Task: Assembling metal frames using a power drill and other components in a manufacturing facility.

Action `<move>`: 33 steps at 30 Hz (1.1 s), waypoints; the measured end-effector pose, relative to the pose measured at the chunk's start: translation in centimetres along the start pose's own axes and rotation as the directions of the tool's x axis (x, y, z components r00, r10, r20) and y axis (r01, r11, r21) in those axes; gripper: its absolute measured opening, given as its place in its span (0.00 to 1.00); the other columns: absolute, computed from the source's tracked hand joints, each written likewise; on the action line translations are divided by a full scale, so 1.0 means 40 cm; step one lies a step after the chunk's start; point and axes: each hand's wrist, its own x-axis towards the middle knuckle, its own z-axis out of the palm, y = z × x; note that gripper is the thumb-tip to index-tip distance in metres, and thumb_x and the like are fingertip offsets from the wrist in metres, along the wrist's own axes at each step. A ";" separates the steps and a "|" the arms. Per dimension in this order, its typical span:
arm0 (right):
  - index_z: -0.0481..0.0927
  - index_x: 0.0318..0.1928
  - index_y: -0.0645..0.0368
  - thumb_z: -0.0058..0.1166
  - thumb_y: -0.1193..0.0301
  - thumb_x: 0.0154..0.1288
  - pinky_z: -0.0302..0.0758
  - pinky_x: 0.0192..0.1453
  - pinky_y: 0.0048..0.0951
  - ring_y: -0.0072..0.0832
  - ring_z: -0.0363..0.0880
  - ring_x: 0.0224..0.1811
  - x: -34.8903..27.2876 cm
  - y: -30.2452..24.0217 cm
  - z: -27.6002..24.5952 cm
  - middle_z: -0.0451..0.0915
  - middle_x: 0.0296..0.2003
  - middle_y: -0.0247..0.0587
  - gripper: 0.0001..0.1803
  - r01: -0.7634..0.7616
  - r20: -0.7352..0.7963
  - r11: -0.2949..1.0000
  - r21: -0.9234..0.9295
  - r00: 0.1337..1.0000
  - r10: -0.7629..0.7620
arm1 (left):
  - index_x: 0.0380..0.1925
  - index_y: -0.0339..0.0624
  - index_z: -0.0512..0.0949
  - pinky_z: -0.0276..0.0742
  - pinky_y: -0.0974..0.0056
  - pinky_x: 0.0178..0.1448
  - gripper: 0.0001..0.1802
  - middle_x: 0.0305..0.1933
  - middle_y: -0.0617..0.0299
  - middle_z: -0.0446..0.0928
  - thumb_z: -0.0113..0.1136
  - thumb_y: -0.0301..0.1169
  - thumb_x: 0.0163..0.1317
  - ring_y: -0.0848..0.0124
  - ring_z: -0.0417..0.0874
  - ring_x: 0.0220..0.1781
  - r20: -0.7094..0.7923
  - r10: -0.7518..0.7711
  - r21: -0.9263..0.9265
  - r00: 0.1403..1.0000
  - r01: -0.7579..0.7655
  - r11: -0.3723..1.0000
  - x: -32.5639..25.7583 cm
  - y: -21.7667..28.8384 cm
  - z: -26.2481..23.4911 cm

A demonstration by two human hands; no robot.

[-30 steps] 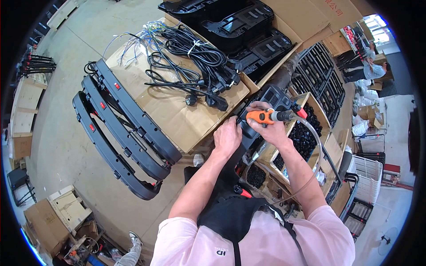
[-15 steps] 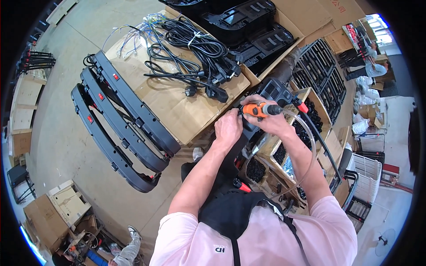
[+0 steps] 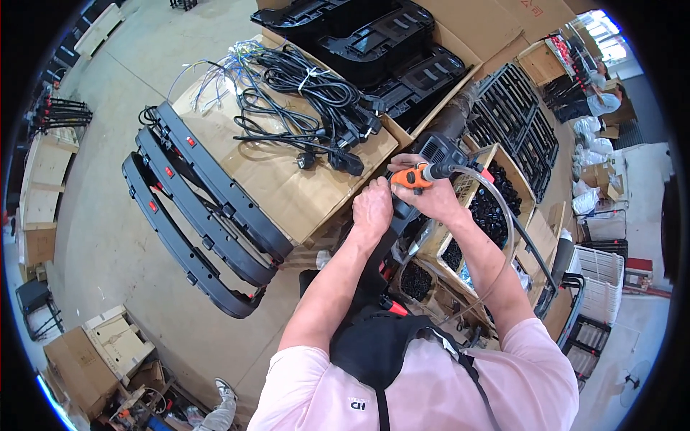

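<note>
My right hand is wrapped round an orange pneumatic screwdriver, which lies nearly level with its tip toward my left hand. A clear air hose curves from its black rear end down past my right forearm. My left hand is closed by the driver's tip, its fingertips on or just above a black plastic part; what they pinch is hidden. Under both hands is a black assembly with a vented housing on its far side. Several black curved frames with red switches stand to the left.
Coiled black power cables lie on a cardboard-covered surface ahead. Beyond is a carton of black plastic shells. Wooden bins of small black parts stand at right, near black slatted frames. Other people are farther off.
The screwdriver has tilted a little, and its hose now arches higher over my right wrist. Both hands stay close together at the same spot. The whole view has shifted slightly.
</note>
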 end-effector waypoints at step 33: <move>0.78 0.61 0.66 0.73 0.69 0.62 0.81 0.64 0.32 0.27 0.86 0.55 0.160 0.126 -0.256 0.89 0.51 0.46 0.29 -0.124 -0.276 0.990 0.064 0.951 0.137 | 0.67 0.39 0.76 0.81 0.38 0.59 0.26 0.46 0.34 0.86 0.54 0.39 0.74 0.37 0.88 0.51 0.281 -0.241 -0.303 0.929 0.325 0.896 0.198 0.153 -0.038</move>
